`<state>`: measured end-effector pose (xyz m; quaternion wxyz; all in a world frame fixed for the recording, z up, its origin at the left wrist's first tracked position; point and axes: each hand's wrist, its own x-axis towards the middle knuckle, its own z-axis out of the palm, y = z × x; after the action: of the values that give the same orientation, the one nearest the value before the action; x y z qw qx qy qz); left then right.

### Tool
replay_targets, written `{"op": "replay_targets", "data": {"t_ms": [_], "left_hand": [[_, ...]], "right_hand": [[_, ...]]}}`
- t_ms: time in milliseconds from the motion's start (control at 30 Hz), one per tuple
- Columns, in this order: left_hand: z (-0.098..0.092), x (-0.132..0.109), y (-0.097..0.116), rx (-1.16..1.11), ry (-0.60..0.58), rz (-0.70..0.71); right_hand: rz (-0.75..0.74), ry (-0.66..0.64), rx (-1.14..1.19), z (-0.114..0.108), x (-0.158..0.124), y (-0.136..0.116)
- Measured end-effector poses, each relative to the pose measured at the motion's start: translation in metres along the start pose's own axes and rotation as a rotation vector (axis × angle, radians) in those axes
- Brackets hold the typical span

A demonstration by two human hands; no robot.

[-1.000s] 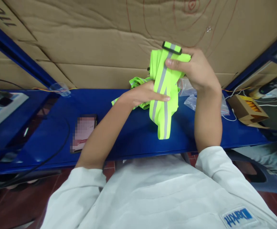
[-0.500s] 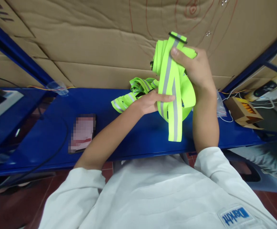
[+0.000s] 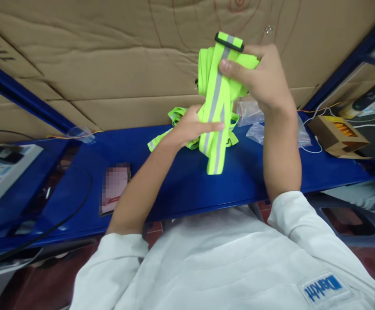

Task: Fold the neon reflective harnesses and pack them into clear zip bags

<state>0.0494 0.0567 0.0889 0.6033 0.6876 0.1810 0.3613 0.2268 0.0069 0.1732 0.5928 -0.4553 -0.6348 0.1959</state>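
Note:
A folded neon-yellow reflective strap (image 3: 217, 94) with a grey stripe hangs in the air between my hands, above the blue table. My right hand (image 3: 261, 75) grips its upper part, thumb pressed on the front near a black slider buckle (image 3: 229, 41). Lower down, my left hand (image 3: 195, 125) is closed round the bundle, its thumb lying across the stripe. The strap's doubled lower end dangles below that thumb. Behind, more yellow reflective webbing (image 3: 176, 115) lies in a loose heap on the table, partly hidden by my left hand and the held strap.
On the blue table (image 3: 239, 185) lie a phone (image 3: 115, 187) at left, a clear plastic cup (image 3: 83, 134) and clear plastic bags (image 3: 255, 132). An open cardboard box (image 3: 339, 135) with yellow contents stands at right. A cardboard sheet (image 3: 116, 60) rises behind.
Both hands have shifted slightly left with the strap in them. The wide loop hanging at its right side is now drawn in, and the plastic bags behind show more.

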Motion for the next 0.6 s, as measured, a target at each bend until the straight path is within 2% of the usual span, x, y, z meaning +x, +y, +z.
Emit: {"op": "replay_targets", "data": {"t_ms": [100,167,233,267,300,333,400,467,533,600], "left_hand": [[-0.018,0.000,0.010,0.125,-0.035,0.017],[-0.022,-0.004,0.017,0.145,-0.059,0.041],[-0.023,-0.009,0.026,0.169,-0.078,0.079],[-0.023,-0.011,0.031,0.185,-0.089,0.098],[-0.024,-0.014,0.036,0.196,-0.098,0.113],[-0.025,-0.015,0.040,0.198,-0.101,0.123],[-0.027,-0.016,0.045,0.188,-0.102,0.108],[-0.030,-0.014,0.045,0.160,-0.083,0.089],[-0.033,-0.010,0.041,0.121,-0.048,0.116],[-0.036,-0.008,0.038,0.110,-0.015,0.165]], "right_hand": [[0.080,-0.055,0.097,0.004,0.000,0.002],[0.185,-0.225,0.208,0.008,0.003,0.007],[0.225,-0.355,0.274,0.012,0.006,0.011],[0.223,-0.362,0.271,0.014,0.007,0.012],[0.201,-0.315,0.242,0.016,0.007,0.012],[0.147,-0.228,0.186,0.017,0.006,0.012],[-0.060,-0.005,0.012,0.020,0.003,0.007],[-0.290,0.069,-0.205,0.021,-0.002,0.000],[-0.429,-0.058,-0.365,0.019,-0.007,-0.007],[-0.455,-0.243,-0.444,0.016,-0.010,-0.013]]}}
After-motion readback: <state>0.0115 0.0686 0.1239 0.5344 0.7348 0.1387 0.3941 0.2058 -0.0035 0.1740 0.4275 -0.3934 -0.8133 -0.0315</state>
